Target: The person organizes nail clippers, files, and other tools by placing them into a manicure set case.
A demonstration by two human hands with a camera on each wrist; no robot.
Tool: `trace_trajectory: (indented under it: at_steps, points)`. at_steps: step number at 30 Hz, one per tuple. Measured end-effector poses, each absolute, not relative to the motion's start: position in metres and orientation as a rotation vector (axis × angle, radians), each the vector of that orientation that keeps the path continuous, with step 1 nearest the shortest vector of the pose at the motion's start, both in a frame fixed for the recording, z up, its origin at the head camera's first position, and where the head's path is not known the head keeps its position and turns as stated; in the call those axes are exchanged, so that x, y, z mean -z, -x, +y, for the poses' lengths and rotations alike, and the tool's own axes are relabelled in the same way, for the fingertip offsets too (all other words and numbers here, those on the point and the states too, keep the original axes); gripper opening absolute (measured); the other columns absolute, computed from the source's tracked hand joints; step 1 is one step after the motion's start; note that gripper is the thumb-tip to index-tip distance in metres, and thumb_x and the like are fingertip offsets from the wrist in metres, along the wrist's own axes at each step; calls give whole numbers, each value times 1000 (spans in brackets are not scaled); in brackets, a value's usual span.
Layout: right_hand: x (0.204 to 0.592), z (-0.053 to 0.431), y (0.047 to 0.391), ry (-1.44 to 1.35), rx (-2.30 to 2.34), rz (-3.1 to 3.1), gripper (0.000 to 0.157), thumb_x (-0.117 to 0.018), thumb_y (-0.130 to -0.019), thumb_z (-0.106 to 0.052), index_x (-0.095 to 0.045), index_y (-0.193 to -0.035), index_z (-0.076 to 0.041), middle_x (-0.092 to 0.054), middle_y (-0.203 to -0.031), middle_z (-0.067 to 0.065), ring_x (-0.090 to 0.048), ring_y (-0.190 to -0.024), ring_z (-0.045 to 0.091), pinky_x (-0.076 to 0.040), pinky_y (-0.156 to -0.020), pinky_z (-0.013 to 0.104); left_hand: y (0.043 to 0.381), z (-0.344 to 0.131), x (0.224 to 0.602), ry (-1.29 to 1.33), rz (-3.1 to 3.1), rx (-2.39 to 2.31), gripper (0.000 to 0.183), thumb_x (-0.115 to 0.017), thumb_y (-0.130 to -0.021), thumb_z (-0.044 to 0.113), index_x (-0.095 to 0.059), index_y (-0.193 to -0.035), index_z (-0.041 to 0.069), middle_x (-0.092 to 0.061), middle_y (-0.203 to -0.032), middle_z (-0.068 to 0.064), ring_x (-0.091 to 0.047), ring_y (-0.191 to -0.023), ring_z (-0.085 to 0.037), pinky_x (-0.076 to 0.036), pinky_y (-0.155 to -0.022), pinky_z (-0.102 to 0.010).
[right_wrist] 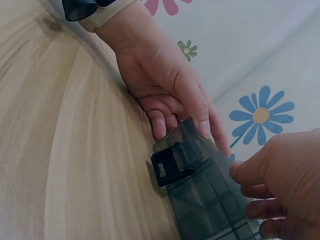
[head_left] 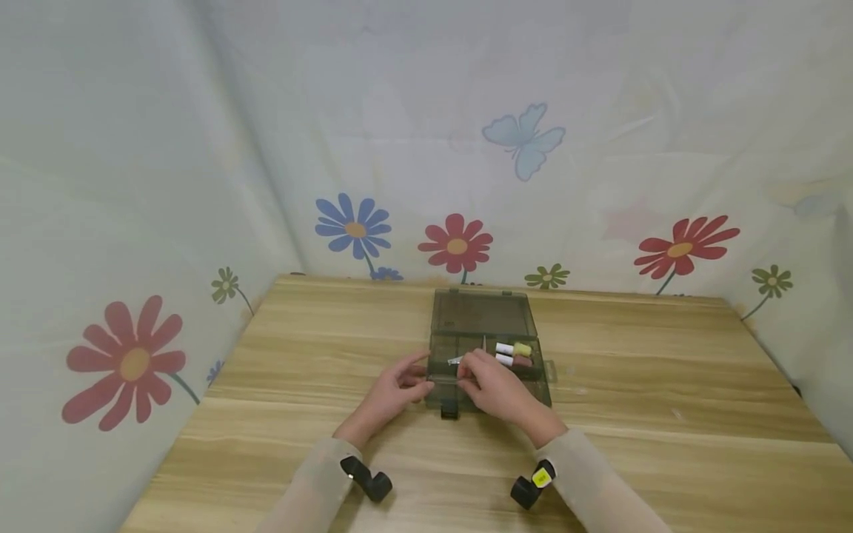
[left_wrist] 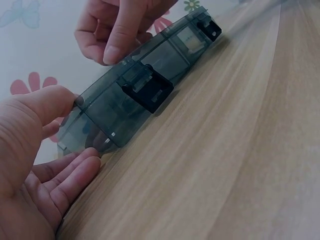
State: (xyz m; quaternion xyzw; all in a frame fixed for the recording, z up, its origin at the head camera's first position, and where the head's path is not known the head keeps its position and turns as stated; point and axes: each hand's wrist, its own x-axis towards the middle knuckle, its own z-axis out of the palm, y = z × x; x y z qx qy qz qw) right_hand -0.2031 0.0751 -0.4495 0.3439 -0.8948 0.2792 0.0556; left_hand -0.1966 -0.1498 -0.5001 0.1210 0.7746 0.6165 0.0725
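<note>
A dark translucent compartment box [head_left: 493, 314] lies on the table with its lid folded back. At its front left corner my left hand [head_left: 393, 389] holds it, thumb at the rim and fingers along the side. My right hand [head_left: 493, 381] reaches over the middle compartments, fingers bent and thumb close to them; I cannot tell whether it pinches something. Beside those fingertips lies a small silvery piece [head_left: 455, 361]. In the right compartment are a white-and-yellow cylinder [head_left: 513, 349] and a white-and-brown cylinder [head_left: 514, 360]. A black latch [left_wrist: 148, 89] hangs from the front wall.
The wooden table [head_left: 320, 326] runs back to a flowered cloth [head_left: 400, 148]. Small clear bits [head_left: 582, 391] lie right of the box, near its side handle [head_left: 550, 371]. Black wrist cameras [head_left: 366, 480] sit on both cuffs.
</note>
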Motion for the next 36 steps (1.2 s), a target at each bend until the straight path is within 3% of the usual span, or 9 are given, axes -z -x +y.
trace_trajectory:
  at_steps: [5,12,18,36]
  points:
    - [449,77,201,-1029,-858,-2707,15,-70,-83,-10,-57,-90,-13,-53,-87,-4,-53,-80,11,-47,-69,31,195,-149,500,-351,2330,-1846,61,-68,-86,24,-42,-141,18,-54,-124,-16,-58,-101,-24,-52,-74,-34]
    - [446,85,201,-978,-841,-2709,14,-69,-84,-11,-57,-89,-15,-52,-87,-5,-51,-77,9,-46,-66,29,188,-147,482,-396,2311,-1870,61,-66,-87,15,-38,-141,5,-52,-122,-26,-58,-101,-31,-52,-73,-34]
    - [443,93,199,-939,-844,-2714,12,-69,-85,-12,-57,-87,-15,-53,-86,-6,-50,-75,8,-44,-64,28,181,-145,465,-377,2294,-1844,61,-64,-88,10,-36,-141,2,-48,-125,-30,-55,-105,-35,-52,-76,-33]
    - [442,127,205,-884,-917,-2606,16,-72,-80,-4,-58,-85,-11,-53,-80,-3,-43,-65,8,-40,-56,25,197,-149,500,-335,2367,-1827,63,-70,-84,28,-43,-140,18,-54,-123,-16,-57,-104,-26,-52,-76,-34]
